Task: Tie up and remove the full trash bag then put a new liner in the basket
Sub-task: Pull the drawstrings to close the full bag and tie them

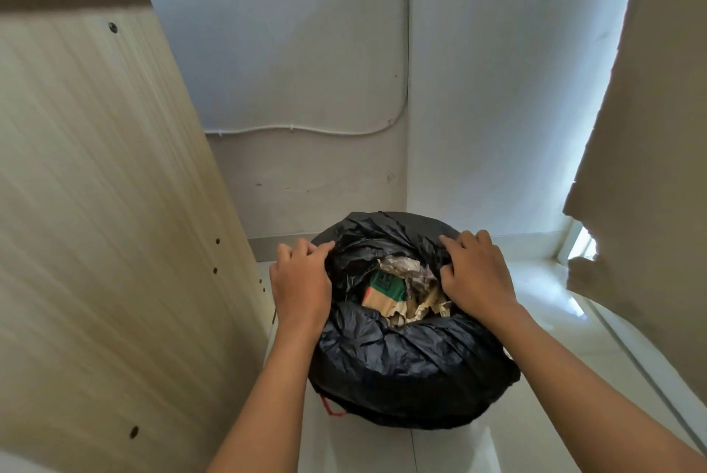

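The black trash bag stands on the pale floor in the room's corner, just beside a wooden cabinet on the left. Its plastic is folded out and down over the basket, which is hidden beneath it, and a red cord shows at the near lower edge. The mouth gapes open, showing crumpled paper and a green and tan carton. The left hand grips the left edge of the mouth, fingers curled tightly onto the plastic. The right hand holds the right edge, fingers bent and bunching the plastic. A white cable runs along the wall behind.
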A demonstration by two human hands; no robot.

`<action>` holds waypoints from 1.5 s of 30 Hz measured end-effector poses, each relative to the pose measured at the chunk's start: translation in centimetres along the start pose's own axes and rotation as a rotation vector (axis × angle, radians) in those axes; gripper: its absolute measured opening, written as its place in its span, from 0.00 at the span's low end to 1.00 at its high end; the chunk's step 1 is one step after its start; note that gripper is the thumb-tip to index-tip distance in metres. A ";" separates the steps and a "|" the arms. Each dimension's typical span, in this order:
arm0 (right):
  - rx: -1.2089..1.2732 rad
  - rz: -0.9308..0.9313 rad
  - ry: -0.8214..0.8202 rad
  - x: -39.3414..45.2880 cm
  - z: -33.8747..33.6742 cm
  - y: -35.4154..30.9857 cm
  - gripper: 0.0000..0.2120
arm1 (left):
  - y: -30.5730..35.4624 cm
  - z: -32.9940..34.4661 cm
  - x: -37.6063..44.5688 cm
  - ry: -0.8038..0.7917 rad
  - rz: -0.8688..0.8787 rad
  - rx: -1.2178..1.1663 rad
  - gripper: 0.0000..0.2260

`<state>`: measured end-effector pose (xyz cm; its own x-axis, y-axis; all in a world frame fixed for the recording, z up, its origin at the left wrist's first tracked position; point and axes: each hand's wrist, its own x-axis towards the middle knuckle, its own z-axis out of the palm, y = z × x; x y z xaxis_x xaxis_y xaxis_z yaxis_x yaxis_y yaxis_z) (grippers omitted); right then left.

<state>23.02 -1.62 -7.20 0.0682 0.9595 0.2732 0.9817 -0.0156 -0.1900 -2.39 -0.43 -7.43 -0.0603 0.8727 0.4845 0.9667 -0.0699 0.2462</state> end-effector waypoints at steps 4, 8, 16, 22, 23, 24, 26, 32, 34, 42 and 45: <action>0.144 -0.030 0.046 0.1 -0.2 -0.2 0.11 | -0.1 0.1 0.0 0.095 0.067 -0.116 0.18; 0.341 -0.004 0.104 0.9 -0.1 -0.2 0.08 | 0.5 -0.7 0.1 0.072 0.062 -0.227 0.13; 0.482 0.001 0.243 4.8 -0.3 -0.9 0.13 | 2.6 -0.7 5.2 0.146 -0.255 -0.402 0.11; 0.209 -0.036 -0.005 6.3 1.4 -0.2 0.21 | 4.3 2.1 6.1 -0.260 0.001 -0.156 0.25; 0.199 -0.043 0.003 6.3 1.7 -0.3 0.20 | 4.5 2.8 6.0 -0.300 0.016 -0.096 0.26; 0.166 -0.056 0.005 6.3 1.9 -0.4 0.18 | 4.6 3.4 5.9 -0.320 0.020 -0.045 0.26; 0.067 -0.085 -0.009 6.2 2.5 -0.6 0.17 | 4.8 4.3 5.6 -0.307 0.008 0.020 0.23; 0.125 0.020 0.129 6.5 3.3 -0.4 0.11 | 4.7 5.0 5.6 -0.125 0.014 -0.021 0.13; 0.236 -0.007 0.219 6.7 3.2 -0.5 0.09 | 4.6 4.7 5.7 0.000 0.047 -0.123 0.10; 0.476 -0.186 0.151 6.4 0.7 -2.2 0.08 | 4.2 2.9 5.3 -0.083 0.077 -0.337 0.04; 0.588 -0.204 0.083 5.5 -0.8 -2.6 0.10 | 3.9 1.8 4.7 -0.143 0.068 -0.408 0.03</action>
<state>20.95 3.44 -4.46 -0.0740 0.9015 0.4264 0.7160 0.3457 -0.6065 1.54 4.24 -5.72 0.0630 0.9157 0.3970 0.7878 -0.2898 0.5434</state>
